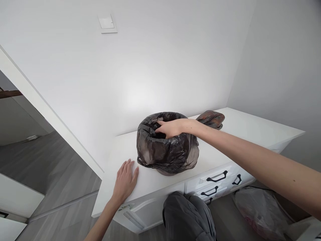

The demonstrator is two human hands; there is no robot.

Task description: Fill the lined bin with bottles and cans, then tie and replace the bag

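Observation:
A round bin lined with a dark, see-through plastic garbage bag (163, 150) stands upright on the white cabinet top (147, 179). The bag is folded over the rim and hangs loosely down the outside, hiding most of the bin. My right hand (170, 128) reaches over the rim into the bag's opening. Its visible fingers are stretched out and apart; the other fingertips are hidden inside. Flat on the cabinet top, left of the bin, rests my left hand (126, 179), fingers extended and holding nothing.
Behind the bin, to the right, lies a crumpled dark plastic bag (211, 118) near the wall. Black drawer handles (217, 176) stick out from the cabinet front. A clear plastic bag (258, 207) sits on the floor at right. A doorway frame (50, 110) rises at left.

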